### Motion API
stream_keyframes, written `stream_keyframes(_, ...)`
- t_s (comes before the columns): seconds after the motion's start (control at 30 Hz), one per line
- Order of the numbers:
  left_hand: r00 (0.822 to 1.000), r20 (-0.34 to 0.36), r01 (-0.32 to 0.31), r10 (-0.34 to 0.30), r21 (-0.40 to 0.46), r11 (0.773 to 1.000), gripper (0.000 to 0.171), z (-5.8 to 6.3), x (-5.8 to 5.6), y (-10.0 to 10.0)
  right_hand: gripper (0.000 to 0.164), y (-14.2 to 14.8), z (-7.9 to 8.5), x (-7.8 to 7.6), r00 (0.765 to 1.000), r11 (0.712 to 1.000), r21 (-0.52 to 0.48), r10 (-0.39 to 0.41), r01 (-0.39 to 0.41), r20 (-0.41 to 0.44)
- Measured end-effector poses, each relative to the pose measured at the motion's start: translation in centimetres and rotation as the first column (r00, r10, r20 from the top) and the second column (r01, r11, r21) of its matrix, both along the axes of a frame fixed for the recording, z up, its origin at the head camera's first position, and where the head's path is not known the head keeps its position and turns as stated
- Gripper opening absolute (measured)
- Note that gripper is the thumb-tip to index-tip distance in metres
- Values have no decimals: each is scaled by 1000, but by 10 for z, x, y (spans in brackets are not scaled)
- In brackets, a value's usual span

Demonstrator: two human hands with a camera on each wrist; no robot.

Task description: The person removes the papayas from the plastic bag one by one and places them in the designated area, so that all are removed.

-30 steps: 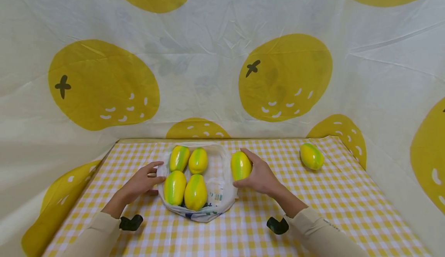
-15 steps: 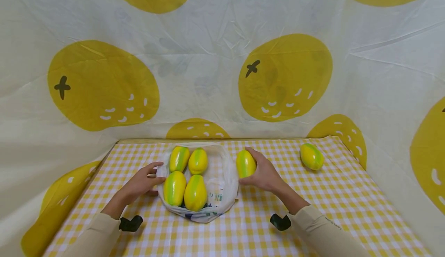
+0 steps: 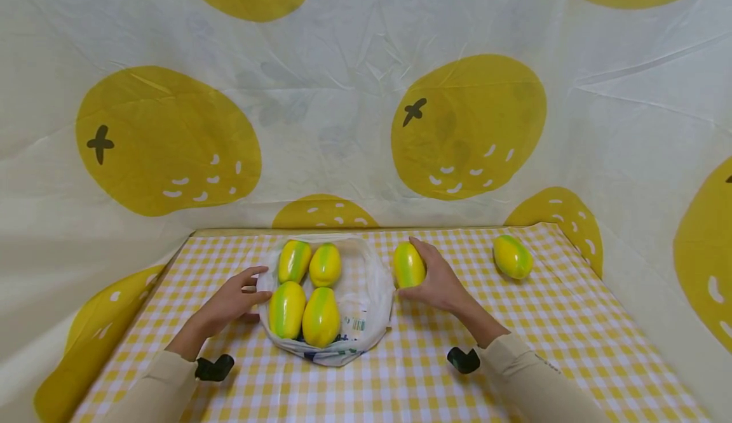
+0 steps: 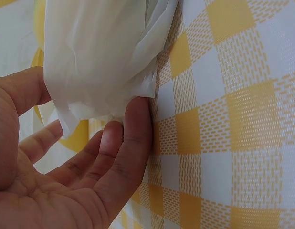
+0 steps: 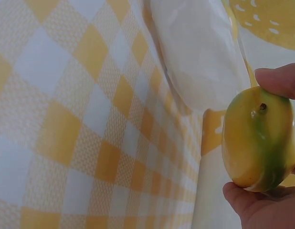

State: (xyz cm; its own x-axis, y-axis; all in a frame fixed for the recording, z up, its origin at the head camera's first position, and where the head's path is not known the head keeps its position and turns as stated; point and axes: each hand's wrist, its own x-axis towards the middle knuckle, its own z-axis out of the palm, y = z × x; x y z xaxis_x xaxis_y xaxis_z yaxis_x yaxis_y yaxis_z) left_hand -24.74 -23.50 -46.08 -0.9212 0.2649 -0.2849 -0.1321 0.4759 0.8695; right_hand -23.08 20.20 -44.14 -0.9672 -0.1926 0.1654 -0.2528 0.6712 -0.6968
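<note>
A white plastic bag (image 3: 374, 305) lies with its mouth wide on the table, its rim rolled into a ring. Several yellow mangoes (image 3: 321, 317) with green stripes sit inside, toward its left. My left hand (image 3: 229, 299) rests against the bag's left side, fingers apart and loosely bent; in the left wrist view its fingertips (image 4: 137, 112) touch the bag's lower edge. Just right of the bag, my right hand (image 3: 437, 280) holds one mango (image 3: 409, 265) between thumb and fingers. The right wrist view shows that mango (image 5: 255, 143) raised off the cloth, stem end toward the camera.
Another mango (image 3: 513, 257) lies alone toward the table's back right. A yellow-and-white checked cloth (image 3: 434, 378) covers the table. Behind it hangs a white curtain (image 3: 328, 112) printed with large yellow fruits.
My right hand has drawn the mango slightly rightward, away from the bag's right rim, opening a small gap. My left hand and the mangoes in the bag have stayed put.
</note>
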Motion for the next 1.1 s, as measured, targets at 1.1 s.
stream_keyframes(1.1,1000,7,-3,3,24,1000,80,0,1,0,107,48,-4,-16,997,998,47,-53,51,62)
